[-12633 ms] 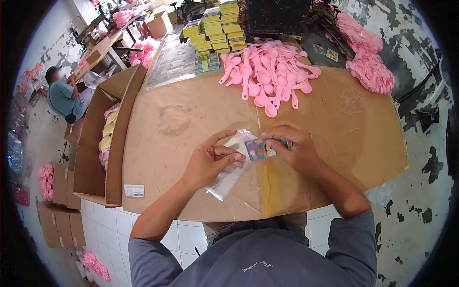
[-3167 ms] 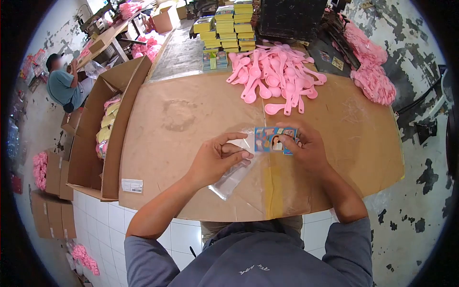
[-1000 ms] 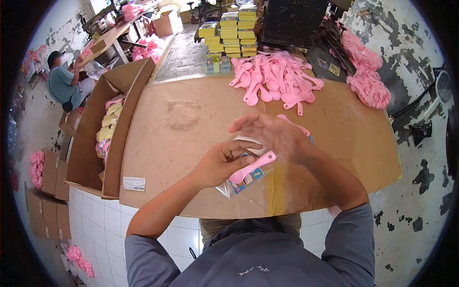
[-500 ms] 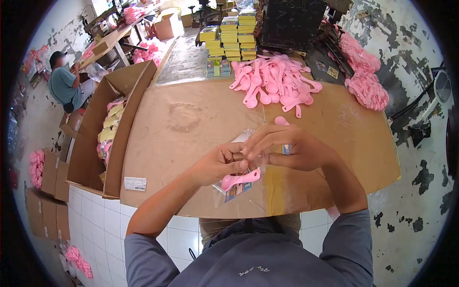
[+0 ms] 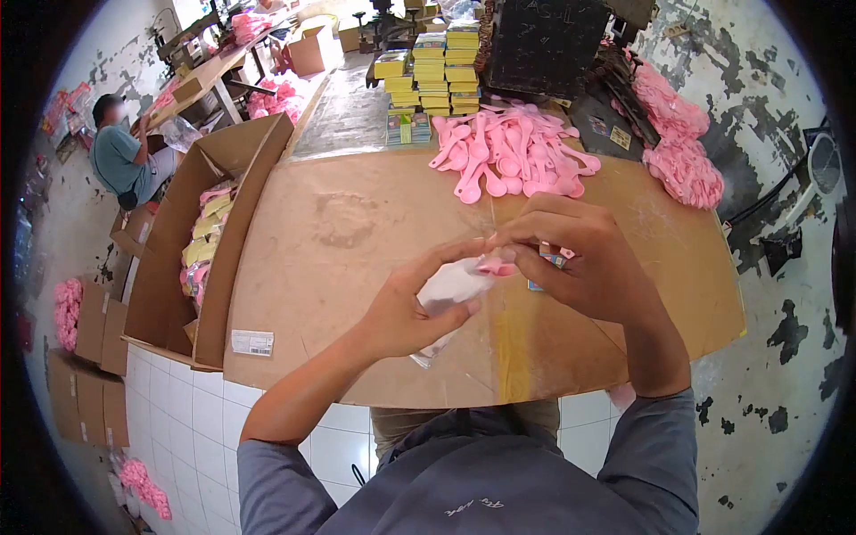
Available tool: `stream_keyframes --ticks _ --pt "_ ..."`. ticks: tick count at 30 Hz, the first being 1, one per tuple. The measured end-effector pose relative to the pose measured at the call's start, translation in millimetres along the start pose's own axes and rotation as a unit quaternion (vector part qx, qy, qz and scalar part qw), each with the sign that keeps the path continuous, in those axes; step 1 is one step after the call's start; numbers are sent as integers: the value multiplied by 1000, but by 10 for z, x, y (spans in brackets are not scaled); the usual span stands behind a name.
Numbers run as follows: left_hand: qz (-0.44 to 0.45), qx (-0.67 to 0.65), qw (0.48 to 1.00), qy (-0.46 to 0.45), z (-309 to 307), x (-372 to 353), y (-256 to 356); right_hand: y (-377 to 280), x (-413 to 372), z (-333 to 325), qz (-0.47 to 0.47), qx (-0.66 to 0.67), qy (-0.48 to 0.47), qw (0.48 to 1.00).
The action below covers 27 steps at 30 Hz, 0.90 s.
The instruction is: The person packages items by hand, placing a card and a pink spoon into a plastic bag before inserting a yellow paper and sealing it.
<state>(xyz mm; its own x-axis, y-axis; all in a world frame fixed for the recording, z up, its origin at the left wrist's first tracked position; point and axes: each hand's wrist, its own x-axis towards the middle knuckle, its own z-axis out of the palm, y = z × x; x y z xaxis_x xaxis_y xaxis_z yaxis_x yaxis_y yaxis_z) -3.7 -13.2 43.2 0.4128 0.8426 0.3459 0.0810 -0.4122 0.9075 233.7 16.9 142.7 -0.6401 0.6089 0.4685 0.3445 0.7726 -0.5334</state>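
Note:
Above the cardboard-covered table, my left hand holds a clear plastic bag with something white in or behind it. My right hand pinches at the bag's upper right end, where a bit of pink shows. Small printed cards lie partly hidden under my right hand. Farther back on the table is a heap of pink spoons.
Yellow-edged stacks of cards stand behind the table, left of a black box. An open carton with packed bags is at the left. A seated person is beyond it. Pink bundles lie back right.
The bag has been turned, so its pink spoon and printed card no longer face up. My right hand has moved right and up, and now covers the single spoon's place.

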Motion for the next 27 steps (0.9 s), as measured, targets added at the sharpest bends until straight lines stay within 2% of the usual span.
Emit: stream_keyframes --ticks 2,5,9,11,12,15,18,24,26,27 --pt "6 36 999 6 38 -4 47 -22 13 32 14 -2 -9 1000" --pt "48 10 996 68 115 4 -50 29 1 94 11 0 -11 1000" --pt "-27 -40 996 78 81 -8 -40 33 -24 203 47 -9 33 998" --pt "-75 -74 991 79 60 -17 30 131 -15 328 -52 -83 126 987" --pt "-72 -68 992 83 67 -16 24 159 -10 369 -100 -120 172 973" --pt "-61 -33 994 90 101 -28 5 98 -32 386 -146 -266 113 946" --pt "-41 41 995 84 124 -54 9 146 -25 491 -170 -325 99 925" --pt "-33 162 985 53 149 -60 -18 315 -45 636 -206 -373 76 902" --pt "-60 197 978 29 171 -69 27 373 -30 596 -189 -352 53 915" --pt "-57 174 982 35 169 -66 16 404 -22 567 -181 -341 41 922"
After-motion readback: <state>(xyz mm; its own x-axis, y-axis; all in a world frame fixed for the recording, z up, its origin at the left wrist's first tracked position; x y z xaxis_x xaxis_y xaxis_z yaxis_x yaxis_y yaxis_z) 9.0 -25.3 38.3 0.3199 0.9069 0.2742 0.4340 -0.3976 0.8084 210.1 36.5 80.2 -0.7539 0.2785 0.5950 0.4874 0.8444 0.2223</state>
